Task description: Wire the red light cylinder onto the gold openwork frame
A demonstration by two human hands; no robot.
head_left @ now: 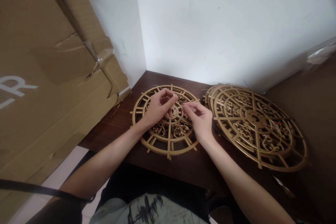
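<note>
A round gold openwork frame, with scrollwork inside and short bars round its rim, lies flat on the dark wooden table. Over its centre my left hand is closed, thumb and forefinger pinched by a tiny pale item that I cannot make out. Just to the right, my right hand is pinched too, its fingertips pointing toward the left hand. What sits in the right fingertips is too small to name. A little space separates the two hands.
On the right, several similar gold frames are stacked, with thin coloured wires on top. A large cardboard box stands at the left. White walls close off the back of the wooden table. Brown board rises at the right.
</note>
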